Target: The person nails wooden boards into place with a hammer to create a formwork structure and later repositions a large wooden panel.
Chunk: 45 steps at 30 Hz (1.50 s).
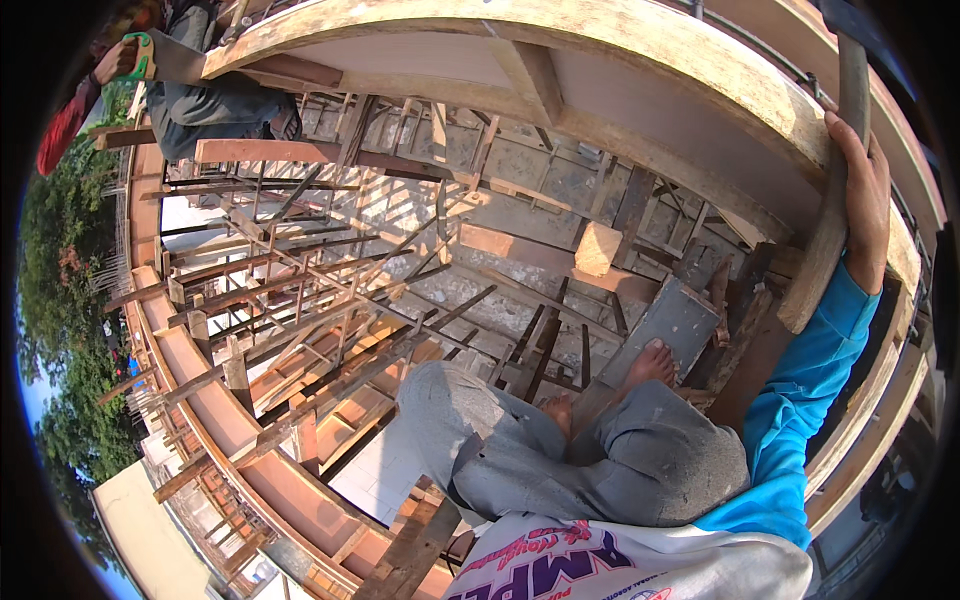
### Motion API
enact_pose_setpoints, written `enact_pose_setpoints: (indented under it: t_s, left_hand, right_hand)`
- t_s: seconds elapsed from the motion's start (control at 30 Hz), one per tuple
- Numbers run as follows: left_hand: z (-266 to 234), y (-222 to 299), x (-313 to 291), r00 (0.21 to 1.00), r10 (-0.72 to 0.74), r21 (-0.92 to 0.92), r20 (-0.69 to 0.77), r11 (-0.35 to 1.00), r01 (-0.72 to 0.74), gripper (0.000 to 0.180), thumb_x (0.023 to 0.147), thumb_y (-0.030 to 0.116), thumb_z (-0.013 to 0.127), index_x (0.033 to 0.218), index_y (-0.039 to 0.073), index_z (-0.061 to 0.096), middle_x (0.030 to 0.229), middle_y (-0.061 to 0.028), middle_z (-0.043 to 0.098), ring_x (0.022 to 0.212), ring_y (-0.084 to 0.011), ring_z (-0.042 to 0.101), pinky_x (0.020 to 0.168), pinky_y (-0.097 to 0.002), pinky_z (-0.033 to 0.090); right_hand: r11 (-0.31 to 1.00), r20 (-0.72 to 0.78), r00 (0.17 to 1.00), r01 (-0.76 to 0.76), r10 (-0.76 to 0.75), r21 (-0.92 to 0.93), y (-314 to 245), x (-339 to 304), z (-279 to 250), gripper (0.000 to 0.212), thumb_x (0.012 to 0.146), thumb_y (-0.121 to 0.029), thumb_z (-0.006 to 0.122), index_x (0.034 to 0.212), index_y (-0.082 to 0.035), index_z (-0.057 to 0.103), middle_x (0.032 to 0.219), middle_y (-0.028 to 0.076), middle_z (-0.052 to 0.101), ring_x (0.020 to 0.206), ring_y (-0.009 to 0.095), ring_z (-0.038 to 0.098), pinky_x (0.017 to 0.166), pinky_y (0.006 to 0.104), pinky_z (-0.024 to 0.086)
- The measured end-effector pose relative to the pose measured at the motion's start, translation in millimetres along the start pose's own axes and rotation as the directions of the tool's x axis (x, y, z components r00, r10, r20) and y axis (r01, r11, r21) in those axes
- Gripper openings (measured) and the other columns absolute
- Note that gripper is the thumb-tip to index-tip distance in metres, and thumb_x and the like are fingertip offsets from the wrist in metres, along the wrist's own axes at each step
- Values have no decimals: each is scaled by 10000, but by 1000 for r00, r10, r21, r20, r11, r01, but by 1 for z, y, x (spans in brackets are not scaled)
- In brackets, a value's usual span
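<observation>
R hand [868, 195] is up near the R end of the curved timber form [690, 52], fingers bent round the haft of a wooden-handled tool [828, 235], prob. a hammer; how tight, can't tell. Tool is by the form's R end, dark head uppermost & partly cut off by the view's dark rim, haft butt slanting down & L. L hand is out of view, so can't tell re: its fingers. Step in hand, as I judge it: gripping the tool at the form, w/ no nail or strike visible. Next move prob. calls for a secure hold & steady footing, since one bare foot [650, 365] is on a grey board [665, 315] w/ gaps btwn timbers nearby. At the form's far L end, a co-worker's hand [118, 62] holds a green-handled saw [172, 60]; blade contact unclear.
</observation>
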<state>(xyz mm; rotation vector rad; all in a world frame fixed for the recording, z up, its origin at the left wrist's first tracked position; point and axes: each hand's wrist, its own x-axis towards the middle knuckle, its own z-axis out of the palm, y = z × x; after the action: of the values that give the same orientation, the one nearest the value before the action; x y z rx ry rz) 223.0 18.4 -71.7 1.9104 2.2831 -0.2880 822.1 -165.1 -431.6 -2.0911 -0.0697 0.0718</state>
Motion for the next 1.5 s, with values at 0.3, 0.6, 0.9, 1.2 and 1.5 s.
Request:
enact_pose_setpoints:
  t_s: [0.3, 0.6, 0.9, 1.2, 1.5]
  left_hand:
    - [27, -82, -38, 986, 15, 77, -164, 997, -3, 310, 1003, 289, 402, 961, 31, 569, 827, -87, 590, 800, -234, 543, 790, -390, 412]
    - [25, -24, -19, 999, -48, 55, -15, 997, 49, 290, 994, 290, 429, 911, 46, 563, 692, -88, 570, 625, -252, 542, 598, -354, 445]
    - [24, -23, -13, 1000, -14, 191, 7, 981, 12, 323, 993, 302, 407, 884, 37, 557, 692, -160, 620, 626, -333, 597, 584, -438, 453]
    - [14, -40, -5, 984, -24, 225, 174, 974, -16, 338, 1000, 373, 370, 1004, 87, 549, 720, -136, 654, 663, -342, 634, 586, -438, 476]
    - [17, -62, -9, 947, 56, 189, 317, 975, -121, 259, 998, 266, 390, 1048, 50, 525, 776, -123, 605, 699, -292, 602, 614, -420, 458]
  right_hand:
    - [990, 19, 996, 93, -91, -106, 21, 11, -12, 552, 837, -438, 602, 1203, -25, 627, 1106, 128, 594, 1047, 227, 536, 941, 302, 371]
    - [997, 48, 995, 83, -82, -1, 10, 4, -12, 505, 909, -366, 556, 1226, 26, 586, 1217, 145, 580, 1181, 222, 498, 1040, 338, 322]
    - [992, 67, 990, 125, -125, 14, 3, 1, -11, 392, 871, -259, 571, 1135, 24, 637, 1089, 158, 625, 1030, 253, 567, 938, 369, 403]
    - [957, 37, 975, 223, -220, -186, 8, 1, -9, 346, 840, -290, 596, 1074, -42, 656, 1022, 160, 609, 1059, 342, 499, 967, 432, 345]
    - [959, 46, 968, 249, -245, -138, 12, 6, -12, 351, 811, -285, 617, 1063, -49, 682, 1015, 164, 636, 1027, 324, 545, 947, 427, 378]
